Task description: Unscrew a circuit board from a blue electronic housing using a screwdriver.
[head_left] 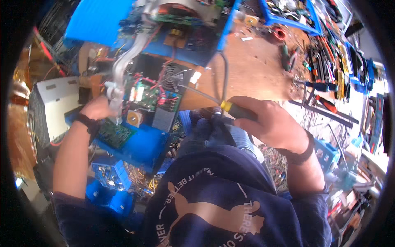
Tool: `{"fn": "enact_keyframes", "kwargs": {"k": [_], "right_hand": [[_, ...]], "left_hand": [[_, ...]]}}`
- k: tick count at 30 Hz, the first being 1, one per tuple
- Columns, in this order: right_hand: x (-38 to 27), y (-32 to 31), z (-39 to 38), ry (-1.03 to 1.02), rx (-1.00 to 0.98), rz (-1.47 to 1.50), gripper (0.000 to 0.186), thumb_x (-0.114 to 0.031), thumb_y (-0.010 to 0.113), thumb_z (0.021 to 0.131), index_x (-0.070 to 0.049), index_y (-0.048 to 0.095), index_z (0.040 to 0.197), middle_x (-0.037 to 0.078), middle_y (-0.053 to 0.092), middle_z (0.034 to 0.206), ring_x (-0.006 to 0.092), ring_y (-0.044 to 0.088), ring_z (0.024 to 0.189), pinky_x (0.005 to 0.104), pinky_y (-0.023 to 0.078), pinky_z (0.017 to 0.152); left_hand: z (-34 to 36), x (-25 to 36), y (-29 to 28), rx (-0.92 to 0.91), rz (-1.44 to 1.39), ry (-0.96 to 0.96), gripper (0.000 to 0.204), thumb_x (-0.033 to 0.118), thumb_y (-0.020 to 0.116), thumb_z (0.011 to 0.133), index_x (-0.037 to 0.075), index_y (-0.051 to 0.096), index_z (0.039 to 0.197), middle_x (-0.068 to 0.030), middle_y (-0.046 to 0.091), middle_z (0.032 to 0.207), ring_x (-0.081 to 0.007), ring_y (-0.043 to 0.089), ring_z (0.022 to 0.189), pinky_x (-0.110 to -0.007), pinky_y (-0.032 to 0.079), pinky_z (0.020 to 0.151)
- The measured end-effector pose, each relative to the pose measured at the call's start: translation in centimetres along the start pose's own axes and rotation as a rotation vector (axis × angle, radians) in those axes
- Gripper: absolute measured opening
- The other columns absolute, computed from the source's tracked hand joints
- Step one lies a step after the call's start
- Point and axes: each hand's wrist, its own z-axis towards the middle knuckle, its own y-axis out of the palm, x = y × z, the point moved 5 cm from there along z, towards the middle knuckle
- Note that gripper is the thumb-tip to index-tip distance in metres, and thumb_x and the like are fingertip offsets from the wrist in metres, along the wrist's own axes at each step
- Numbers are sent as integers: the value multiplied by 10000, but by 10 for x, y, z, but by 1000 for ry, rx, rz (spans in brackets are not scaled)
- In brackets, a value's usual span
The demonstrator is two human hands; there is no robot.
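My right hand (273, 123) is wrapped around the dark handle of a screwdriver (225, 106) with a yellow collar. Its long shaft points left, and the tip lies by the round fan grille (172, 77) of an opened electronic unit. Beside that grille, the unit carries a green circuit board (144, 96) with red wires. At the unit's left side, my left hand (100, 108) is against a grey ribbon cable (118, 99). Its fingertips are blurred and partly hidden by the cable, so their grip is unclear. A loose green circuit board (116, 133) lies just below that hand.
Blue panels with more electronics (177, 18) stand at the far side. A beige metal case (55, 107) is at the left. Pliers (289, 57), several screwdrivers and a blue parts tray (288, 26) occupy the bench's right. Blue bins (111, 175) and loose wires sit below.
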Motion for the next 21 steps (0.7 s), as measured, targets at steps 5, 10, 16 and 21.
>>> {"fn": "enact_keyframes", "kwargs": {"k": [5,10,16,21], "right_hand": [[30,-30,-49,112,108,208,390,-143,675,829,-28,601,1194,211,675,949,375,654,877,408,499,775],[66,-30,-75,244,182,228,417,-111,689,806,-11,601,1201,199,682,890,296,686,809,359,511,740],[69,-30,-70,273,145,218,417,-75,688,786,-7,604,1189,237,673,913,363,679,845,372,512,735],[82,-23,-56,281,117,301,416,-70,687,784,-5,602,1186,245,667,923,390,663,887,378,507,759]], "left_hand": [[-1,16,15,-236,-54,-53,457,307,754,769,35,668,1127,-177,684,1106,-293,638,1046,-386,478,915],[31,4,34,-270,-51,16,471,368,713,797,54,672,1145,-181,688,1089,-301,639,1036,-402,468,929],[22,-4,19,-159,242,-209,508,351,698,693,-54,693,1000,-254,676,1031,-382,660,989,-413,521,853],[-13,50,-56,8,435,-197,486,375,742,622,-8,713,920,-256,683,931,-392,666,909,-437,532,813]]}}
